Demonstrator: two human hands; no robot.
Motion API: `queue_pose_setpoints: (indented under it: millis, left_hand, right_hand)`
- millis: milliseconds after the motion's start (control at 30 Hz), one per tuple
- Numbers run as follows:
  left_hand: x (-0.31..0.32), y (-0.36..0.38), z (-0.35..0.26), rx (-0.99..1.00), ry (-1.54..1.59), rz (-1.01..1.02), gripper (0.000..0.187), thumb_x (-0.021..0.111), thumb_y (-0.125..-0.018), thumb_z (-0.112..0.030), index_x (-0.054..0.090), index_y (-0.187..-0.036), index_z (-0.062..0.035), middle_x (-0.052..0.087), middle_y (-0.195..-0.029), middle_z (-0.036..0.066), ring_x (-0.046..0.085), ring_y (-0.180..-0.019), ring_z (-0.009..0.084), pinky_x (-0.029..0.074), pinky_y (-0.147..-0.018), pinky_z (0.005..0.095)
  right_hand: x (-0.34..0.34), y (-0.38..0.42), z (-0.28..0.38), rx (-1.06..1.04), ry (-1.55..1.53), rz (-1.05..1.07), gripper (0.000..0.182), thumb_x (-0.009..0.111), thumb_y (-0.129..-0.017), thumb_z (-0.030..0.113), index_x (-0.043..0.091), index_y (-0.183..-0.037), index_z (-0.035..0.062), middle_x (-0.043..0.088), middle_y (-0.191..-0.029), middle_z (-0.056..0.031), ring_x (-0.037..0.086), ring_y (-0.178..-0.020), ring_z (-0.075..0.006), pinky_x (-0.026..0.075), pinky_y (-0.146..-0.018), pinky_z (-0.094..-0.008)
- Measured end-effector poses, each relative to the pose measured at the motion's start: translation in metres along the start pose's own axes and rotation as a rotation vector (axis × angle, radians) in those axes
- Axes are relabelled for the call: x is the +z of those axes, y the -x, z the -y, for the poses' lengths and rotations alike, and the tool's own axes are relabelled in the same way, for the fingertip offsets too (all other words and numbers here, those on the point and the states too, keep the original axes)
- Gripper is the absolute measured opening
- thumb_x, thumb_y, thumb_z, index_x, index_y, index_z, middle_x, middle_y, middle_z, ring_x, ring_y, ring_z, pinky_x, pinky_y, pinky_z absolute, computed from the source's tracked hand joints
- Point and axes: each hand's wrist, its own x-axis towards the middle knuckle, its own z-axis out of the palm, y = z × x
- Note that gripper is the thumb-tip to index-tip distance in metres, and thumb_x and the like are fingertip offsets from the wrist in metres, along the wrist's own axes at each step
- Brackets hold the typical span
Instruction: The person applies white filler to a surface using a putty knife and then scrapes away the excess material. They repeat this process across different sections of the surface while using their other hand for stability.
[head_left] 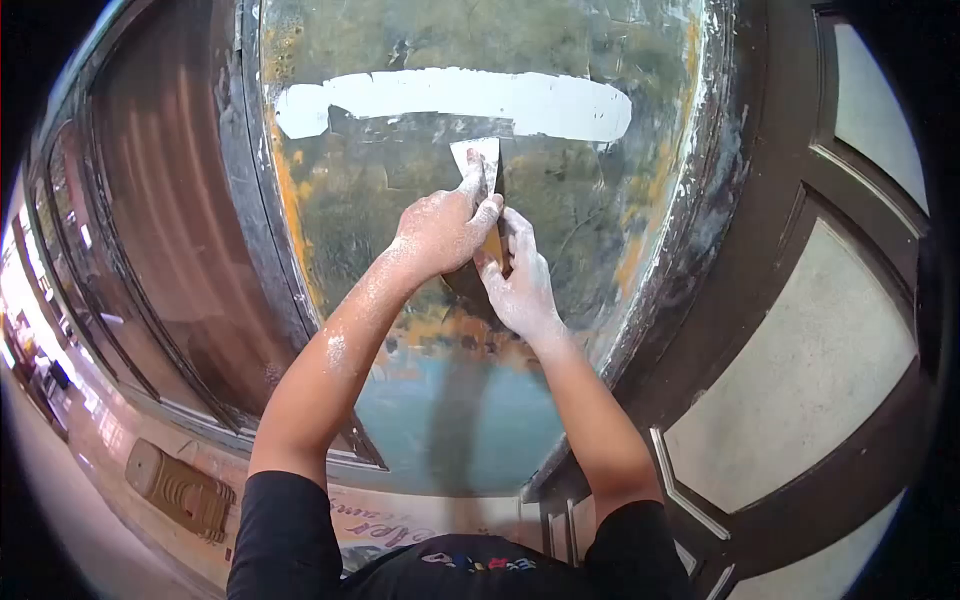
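A putty knife (487, 152) with a whitened metal blade points up against the worn, green-grey panel (350, 215). My left hand (437, 232) is closed around its lower blade and handle, one finger stretched along the blade. My right hand (522, 285) pinches the lower end of the handle from the right side. White powder or paste coats both hands and speckles my left forearm. Just above the blade edge, a wide band of white filler (450, 95) runs across the panel. My fingers hide part of the handle.
A dark frame (690, 230) with flaking paint borders the panel on the right, beside a panelled door (800, 370). Glossy brown panelling (165, 220) stands on the left. A brown plastic object (180, 487) lies at lower left, near painted lettering (385, 528).
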Motion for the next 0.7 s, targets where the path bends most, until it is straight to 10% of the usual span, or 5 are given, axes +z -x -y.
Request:
queue_pose_setpoints:
  millis: [167,233,333,533,700]
  left_hand:
    - [-0.026,-0.001,0.000,0.119,-0.165,0.110,0.074,0.041,-0.103,-0.047,0.024,-0.157,0.0007,0.069,-0.094,0.031,0.067,-0.092,0.0484,0.051,-0.085,0.0540]
    - [-0.038,-0.007,0.008,0.249,-0.220,0.051,0.059,0.042,-0.102,-0.052,0.054,-0.143,-0.0105,0.071,-0.096,0.024,0.068,-0.093,0.0456,0.052,-0.084,0.0529]
    - [-0.061,-0.017,0.021,0.369,-0.243,-0.217,0.049,0.048,-0.101,-0.048,0.065,-0.132,-0.0136,0.072,-0.096,0.020,0.069,-0.093,0.0408,0.053,-0.085,0.0500]
    - [-0.074,-0.058,0.072,0.476,-0.599,-0.669,0.051,0.060,-0.095,-0.037,0.053,-0.145,-0.0276,0.043,-0.153,0.009,0.036,-0.142,0.0354,0.032,-0.114,0.0561]
    - [-0.051,-0.077,0.098,0.483,-0.657,-0.777,0.062,0.057,-0.096,-0.043,0.041,-0.154,-0.0354,0.023,-0.168,0.007,0.018,-0.154,0.0339,0.016,-0.122,0.0607]
  right_hand:
    - [0.016,-0.009,0.006,-0.009,0.129,-0.143,0.057,0.060,-0.095,0.007,0.036,-0.147,0.0061,0.067,-0.105,-0.0242,0.068,-0.097,-0.0422,0.052,-0.084,-0.0474]
    - [0.021,-0.007,-0.014,-0.273,0.154,-0.259,0.051,0.059,-0.095,0.006,0.043,-0.143,0.0066,0.066,-0.097,-0.0187,0.068,-0.085,-0.0310,0.053,-0.079,-0.0415]
    - [0.015,0.009,-0.015,0.030,-0.185,-0.274,0.032,0.053,-0.097,0.004,0.058,-0.129,0.0044,0.060,-0.092,-0.0073,0.055,-0.075,-0.0113,0.049,-0.073,-0.0295]
    - [-0.005,0.003,-0.012,0.070,-0.303,-0.297,0.025,0.049,-0.104,0.008,0.063,-0.125,0.0079,0.056,-0.090,-0.0001,0.045,-0.068,-0.0046,0.040,-0.063,-0.0205]
    - [-0.005,-0.004,-0.013,0.102,-0.349,-0.292,0.028,0.044,-0.103,0.003,0.064,-0.122,0.0069,0.051,-0.086,0.0015,0.044,-0.068,-0.0052,0.040,-0.063,-0.0212]
